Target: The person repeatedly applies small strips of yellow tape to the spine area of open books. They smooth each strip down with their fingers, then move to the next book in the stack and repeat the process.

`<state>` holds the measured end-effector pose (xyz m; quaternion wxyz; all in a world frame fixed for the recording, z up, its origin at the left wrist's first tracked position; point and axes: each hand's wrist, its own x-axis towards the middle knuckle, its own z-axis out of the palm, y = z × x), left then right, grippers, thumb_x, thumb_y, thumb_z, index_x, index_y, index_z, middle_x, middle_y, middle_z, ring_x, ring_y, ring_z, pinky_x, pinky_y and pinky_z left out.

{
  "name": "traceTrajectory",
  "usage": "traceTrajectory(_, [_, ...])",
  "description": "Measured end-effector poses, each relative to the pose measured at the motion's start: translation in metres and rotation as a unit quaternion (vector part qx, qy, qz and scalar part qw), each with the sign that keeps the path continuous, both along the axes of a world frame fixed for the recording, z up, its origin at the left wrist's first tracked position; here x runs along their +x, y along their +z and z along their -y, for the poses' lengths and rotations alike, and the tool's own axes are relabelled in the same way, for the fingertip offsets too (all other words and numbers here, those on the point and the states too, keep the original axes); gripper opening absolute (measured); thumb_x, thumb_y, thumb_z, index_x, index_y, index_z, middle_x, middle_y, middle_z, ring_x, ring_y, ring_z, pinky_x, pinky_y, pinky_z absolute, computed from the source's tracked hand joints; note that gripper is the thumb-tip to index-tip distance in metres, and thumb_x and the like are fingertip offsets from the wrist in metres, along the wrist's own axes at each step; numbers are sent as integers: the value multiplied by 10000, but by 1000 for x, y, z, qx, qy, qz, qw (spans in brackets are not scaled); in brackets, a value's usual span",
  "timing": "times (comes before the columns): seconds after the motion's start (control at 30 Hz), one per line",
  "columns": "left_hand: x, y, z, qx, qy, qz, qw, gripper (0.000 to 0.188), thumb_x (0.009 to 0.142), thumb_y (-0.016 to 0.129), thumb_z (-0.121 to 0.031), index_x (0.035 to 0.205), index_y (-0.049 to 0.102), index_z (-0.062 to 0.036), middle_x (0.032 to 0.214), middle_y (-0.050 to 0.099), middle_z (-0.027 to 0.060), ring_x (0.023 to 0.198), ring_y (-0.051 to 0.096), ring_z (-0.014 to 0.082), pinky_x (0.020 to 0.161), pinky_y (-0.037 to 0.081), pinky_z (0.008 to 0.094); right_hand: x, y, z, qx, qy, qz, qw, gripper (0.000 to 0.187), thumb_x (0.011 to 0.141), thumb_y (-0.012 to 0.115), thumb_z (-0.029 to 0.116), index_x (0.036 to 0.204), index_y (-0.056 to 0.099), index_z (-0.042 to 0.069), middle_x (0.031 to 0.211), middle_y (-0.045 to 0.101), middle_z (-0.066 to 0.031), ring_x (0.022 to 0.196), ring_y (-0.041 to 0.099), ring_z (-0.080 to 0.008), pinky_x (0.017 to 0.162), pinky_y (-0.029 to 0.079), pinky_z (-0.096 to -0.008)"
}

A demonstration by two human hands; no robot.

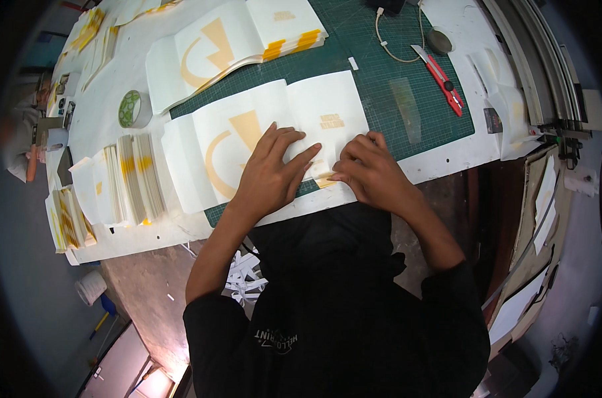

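A white folded paper sheet (pixel 274 99) with pale orange print lies on the green cutting mat (pixel 380 119) in front of me. My left hand (pixel 269 169) rests on its middle with the fingers spread. At the sheet's near edge, right of centre, my right hand (pixel 374 167) has its fingers curled and its thumb and forefinger closed on the paper. A small yellow-printed part of the paper shows beneath those fingertips. Behind this sheet lies a stack of similar printed sheets (pixel 165 63), their edges fanned in white and orange.
To the right, a red utility knife (pixel 445 83) with its blade out lies beside a clear strip (pixel 405 109). A cable (pixel 379 40) and a dark round object (pixel 439 41) sit farther back. On the left stand a tape roll (pixel 144 111) and folded paper bundles (pixel 138 182).
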<state>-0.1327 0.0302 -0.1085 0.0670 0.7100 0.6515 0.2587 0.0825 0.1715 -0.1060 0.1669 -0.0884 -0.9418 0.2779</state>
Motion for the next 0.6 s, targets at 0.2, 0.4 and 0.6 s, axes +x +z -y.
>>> traceTrajectory(0.2, [1,-1,0,13,5,-8,1000,400,905,774,-129,1304,759,-153,1261,648,116,1279,594,325,1205,428,554,4,-5,6,42,2,-8,999,109,885,794,100,962,723,67,1013,630,-102,1047,603,-290,1027,414,-519])
traceTrajectory(0.4, [1,-4,3,-2,-9,-10,1000,389,912,768,-129,1299,743,-96,1232,675,110,1264,610,307,1201,430,538,-5,-3,4,49,-36,-1,998,139,866,826,107,930,707,73,949,619,-61,931,608,-258,997,429,-450])
traceTrajectory(0.6, [13,1,17,-32,27,-20,999,428,944,737,-128,1360,679,-51,1348,661,152,1328,595,352,1207,417,536,-13,1,-1,-7,-76,34,996,164,903,824,156,948,723,34,904,680,-119,953,649,-294,964,438,-455])
